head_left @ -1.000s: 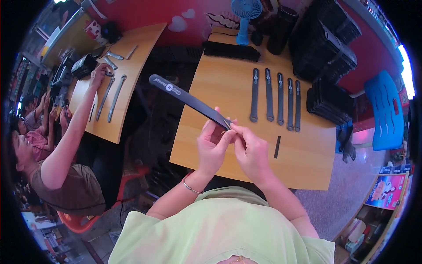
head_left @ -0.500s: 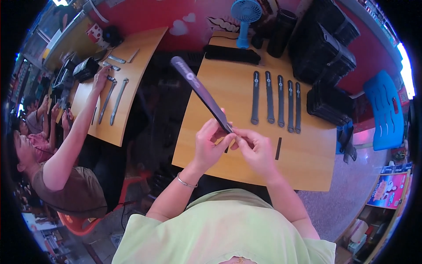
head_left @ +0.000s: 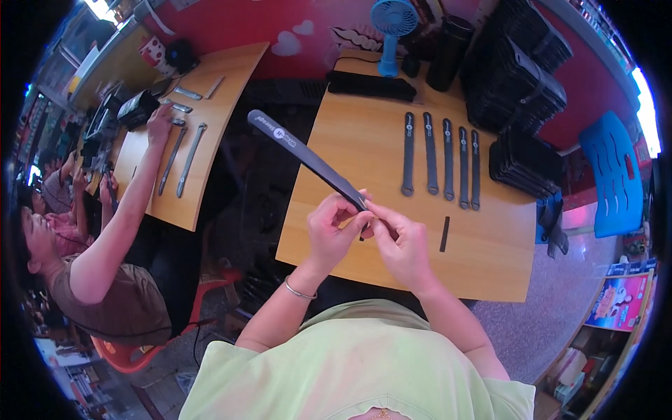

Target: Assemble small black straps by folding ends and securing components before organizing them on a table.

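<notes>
A long dark grey strap with a rounded far end and white printing slants up and left from my hands, over the near table. My left hand is closed round its near end, thumb and fingers pinching it. My right hand pinches the same end from the right, fingertips meeting the left ones. What lies between the fingertips is mostly hidden. Several similar grey straps lie side by side on the wooden table, a ring-like loop at their near ends. A short dark strip lies right of my right hand.
Stacked black straps or bundles stand at the table's back right. A blue fan, a dark cylinder and a black pouch line its far edge. At left, a person reaches over another table. A blue chair is at right.
The held strap's far end has swung left and down, so the strap lies flatter. Both hands keep their pinch at its near end, the right one shifted slightly left.
</notes>
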Demonstrator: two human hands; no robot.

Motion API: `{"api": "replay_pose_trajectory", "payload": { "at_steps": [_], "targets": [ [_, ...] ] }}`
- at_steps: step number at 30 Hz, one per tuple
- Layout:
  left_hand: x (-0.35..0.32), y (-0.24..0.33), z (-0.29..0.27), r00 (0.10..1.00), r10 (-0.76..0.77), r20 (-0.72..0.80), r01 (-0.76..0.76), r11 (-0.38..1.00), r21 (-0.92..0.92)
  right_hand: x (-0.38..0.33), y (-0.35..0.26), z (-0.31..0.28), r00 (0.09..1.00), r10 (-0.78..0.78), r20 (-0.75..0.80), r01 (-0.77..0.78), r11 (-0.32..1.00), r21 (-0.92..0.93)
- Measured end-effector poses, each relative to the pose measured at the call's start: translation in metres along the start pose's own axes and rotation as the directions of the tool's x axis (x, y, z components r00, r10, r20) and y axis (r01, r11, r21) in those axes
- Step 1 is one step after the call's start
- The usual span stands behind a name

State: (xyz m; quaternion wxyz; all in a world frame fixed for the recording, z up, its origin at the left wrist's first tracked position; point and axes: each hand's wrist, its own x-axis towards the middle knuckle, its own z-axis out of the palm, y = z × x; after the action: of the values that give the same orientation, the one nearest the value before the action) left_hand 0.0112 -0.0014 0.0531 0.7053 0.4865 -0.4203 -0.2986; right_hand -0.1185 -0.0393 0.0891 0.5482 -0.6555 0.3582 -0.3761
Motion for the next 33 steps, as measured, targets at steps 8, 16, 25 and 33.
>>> {"api": "replay_pose_trajectory", "payload": {
  "at_steps": [8, 16, 25, 33],
  "targets": [
    [0.02, 0.021, -0.016, 0.935, 0.05, 0.35, -0.158, 0.945, 0.287, 0.0, -0.007, -0.021, 0.97, 0.192, 0.152, -0.192, 0.981, -0.014],
    [0.012, 0.016, -0.004, 0.983, -0.017, 0.184, -0.012, 0.988, 0.152, -0.002, -0.007, -0.007, 0.999, 0.002, 0.042, -0.002, 1.0, 0.007],
    [0.009, 0.016, -0.002, 0.958, 0.013, 0.287, -0.126, 0.917, 0.38, -0.001, -0.004, -0.008, 0.997, -0.064, -0.03, 0.062, 0.996, -0.057],
    [-0.001, 0.023, -0.013, 0.934, 0.035, 0.356, -0.198, 0.88, 0.431, 0.004, -0.008, -0.017, 0.979, -0.201, 0.025, 0.199, 0.934, -0.295]
  ]
}}
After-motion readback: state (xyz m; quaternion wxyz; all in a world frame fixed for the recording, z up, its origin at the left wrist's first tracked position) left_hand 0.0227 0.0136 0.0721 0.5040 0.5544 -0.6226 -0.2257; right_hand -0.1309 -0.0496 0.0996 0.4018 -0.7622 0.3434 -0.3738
